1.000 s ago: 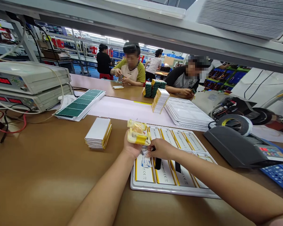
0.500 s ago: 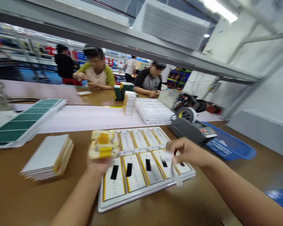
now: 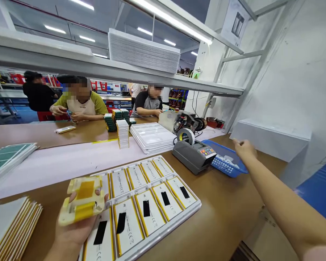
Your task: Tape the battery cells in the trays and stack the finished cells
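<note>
On the left part of the brown wooden-looking table is a pile of flat white slabs with yellow edges. Behind it, toward the table's far side, lies a pile of flat green sheets with white lines. The left hand is palm up, its fingers clamped around a chunky pale yellow plastic block with shiny amber patches. The block is up in the air, covering part of the tray's left end from view.

Next comes the shallow white plastic tray, full of flat white packs with yellow sides. Five packs in its near row each wear a black strip. Past the tray's far edge stand a tall pile of thin white packs and, to its right, a stack of white plastic trays.

By the tray's far right corner sits a dark grey box with buttons, with a roll of tape on top. Just beside it is a blue plastic basket with holes, with white scraps inside. The right hand is up over the table's right end, near the basket, fingers curled in. I cannot tell if it holds anything.
</note>
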Tool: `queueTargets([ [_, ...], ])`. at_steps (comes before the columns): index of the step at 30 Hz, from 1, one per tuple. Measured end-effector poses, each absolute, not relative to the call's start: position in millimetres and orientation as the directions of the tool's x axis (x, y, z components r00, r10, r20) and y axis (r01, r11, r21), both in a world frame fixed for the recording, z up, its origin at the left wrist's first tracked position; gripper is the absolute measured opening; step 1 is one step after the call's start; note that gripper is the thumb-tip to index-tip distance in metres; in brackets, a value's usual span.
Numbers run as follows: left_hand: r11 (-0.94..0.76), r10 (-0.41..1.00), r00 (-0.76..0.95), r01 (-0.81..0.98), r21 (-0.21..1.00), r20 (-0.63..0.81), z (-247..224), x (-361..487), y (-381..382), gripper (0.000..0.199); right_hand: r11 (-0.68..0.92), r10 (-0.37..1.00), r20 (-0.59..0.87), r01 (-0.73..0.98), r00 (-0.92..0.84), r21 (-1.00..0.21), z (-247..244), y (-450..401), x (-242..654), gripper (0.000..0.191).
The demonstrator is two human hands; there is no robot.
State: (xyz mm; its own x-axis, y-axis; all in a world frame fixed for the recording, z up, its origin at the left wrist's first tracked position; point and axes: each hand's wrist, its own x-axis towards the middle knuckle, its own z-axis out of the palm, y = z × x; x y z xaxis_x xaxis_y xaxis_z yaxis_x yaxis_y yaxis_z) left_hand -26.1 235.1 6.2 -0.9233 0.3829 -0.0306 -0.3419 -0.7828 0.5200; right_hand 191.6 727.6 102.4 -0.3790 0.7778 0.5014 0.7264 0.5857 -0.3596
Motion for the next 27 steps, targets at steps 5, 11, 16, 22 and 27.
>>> queueTargets([
  [5, -0.780, 0.429, -0.903, -0.387, 0.492, -0.030, 11.0, -24.7, 232.1, 0.035, 0.940, 0.325, 0.399, 0.243, -0.858, -0.241, 89.3, 634.5, 150.4, 0.029],
  [11, -0.725, 0.429, -0.900, -0.397, 0.562, -0.082, 12.4, -23.5, 234.5, 0.038, 0.992, 0.085, 0.158, 0.098, -0.984, 0.074, 65.8, 565.8, 140.4, 0.022],
  [16, -0.711, 0.492, -0.870, -0.399, 0.579, 0.004, 10.4, -27.0, 236.9, 0.041, 0.941, 0.134, 0.074, 0.150, -0.988, 0.303, 54.4, 569.9, 137.1, 0.017],
  [22, -0.729, 0.530, -0.839, -0.373, 0.574, 0.128, 7.3, -25.9, 237.2, 0.040, 0.959, 0.212, -0.018, 0.204, -0.977, 0.199, 38.0, 569.7, 132.1, 0.021],
  [27, -0.719, 0.573, -0.809, -0.423, 0.551, 0.127, 6.2, -26.9, 236.6, 0.041, 0.967, 0.232, -0.108, 0.241, -0.967, -0.080, 37.9, 589.2, 131.8, 0.034],
])
